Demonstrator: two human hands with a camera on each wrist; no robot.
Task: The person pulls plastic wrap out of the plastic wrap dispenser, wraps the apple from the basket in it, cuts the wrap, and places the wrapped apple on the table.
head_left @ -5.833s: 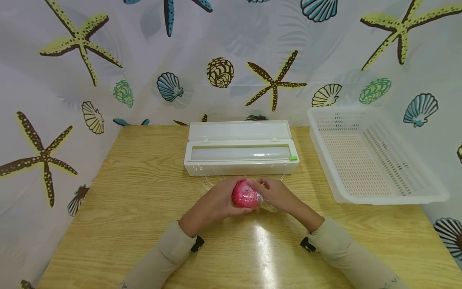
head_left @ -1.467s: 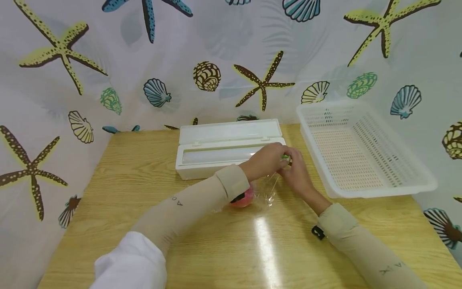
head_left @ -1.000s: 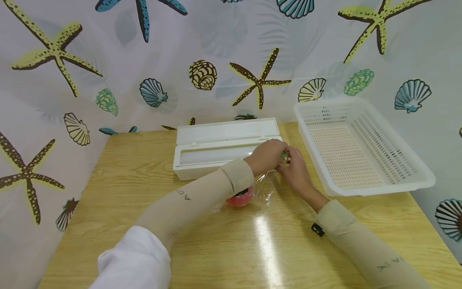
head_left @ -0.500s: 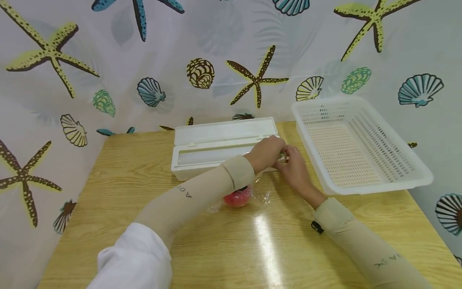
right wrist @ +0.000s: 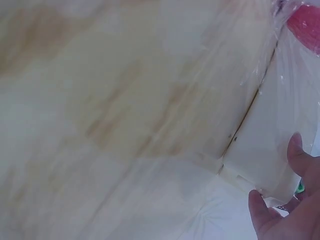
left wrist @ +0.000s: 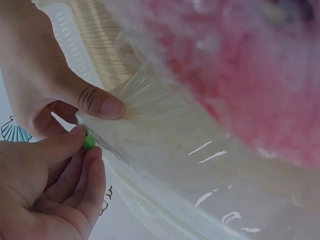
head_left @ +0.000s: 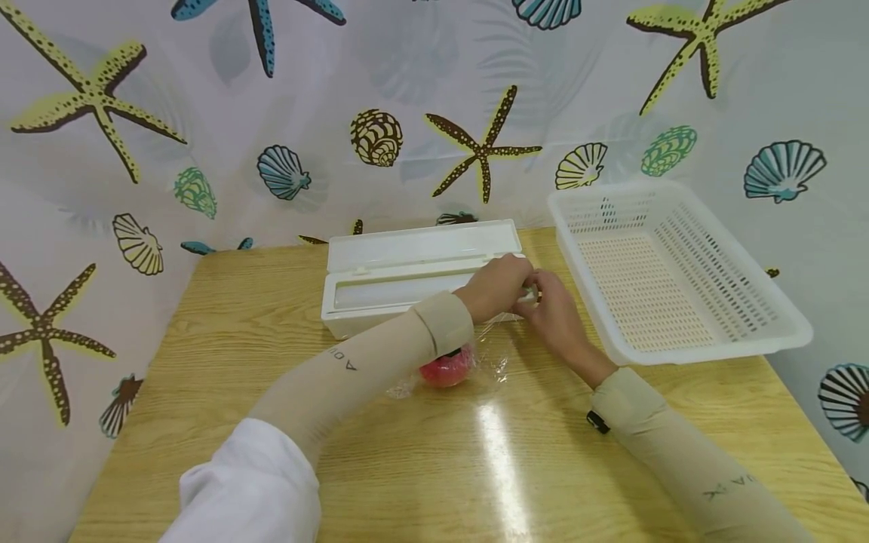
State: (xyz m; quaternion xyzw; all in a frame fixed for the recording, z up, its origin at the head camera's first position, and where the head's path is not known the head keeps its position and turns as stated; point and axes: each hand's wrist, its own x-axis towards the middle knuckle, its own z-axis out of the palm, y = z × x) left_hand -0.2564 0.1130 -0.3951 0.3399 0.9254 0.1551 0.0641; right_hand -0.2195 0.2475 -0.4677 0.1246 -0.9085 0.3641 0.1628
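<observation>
At the right end of the white cling film box (head_left: 346, 326), my left hand (head_left: 498, 288) pinches a small green slide cutter (left wrist: 89, 141) between thumb and fingers. My right hand (head_left: 560, 320) grips that same end, its thumb on the front wall in the left wrist view. Cling film (head_left: 498, 351) stretches from the box over the near side. A red apple (head_left: 444, 372), wrapped in film, rests on the table in front of the box, partly hidden beneath my left forearm. The lid (head_left: 421, 240) stands raised at the back, with the film roll (head_left: 387, 292) showing inside.
A white perforated plastic basket (head_left: 652, 294) stands to the right of the box. Behind the wooden table (head_left: 231, 362) hangs a cloth (head_left: 305, 90) printed with starfish and shells.
Both hands have left the apple, which they held in the oldest frame, and moved to the box's right end. Over the last second they have barely moved; the head view has shifted slightly.
</observation>
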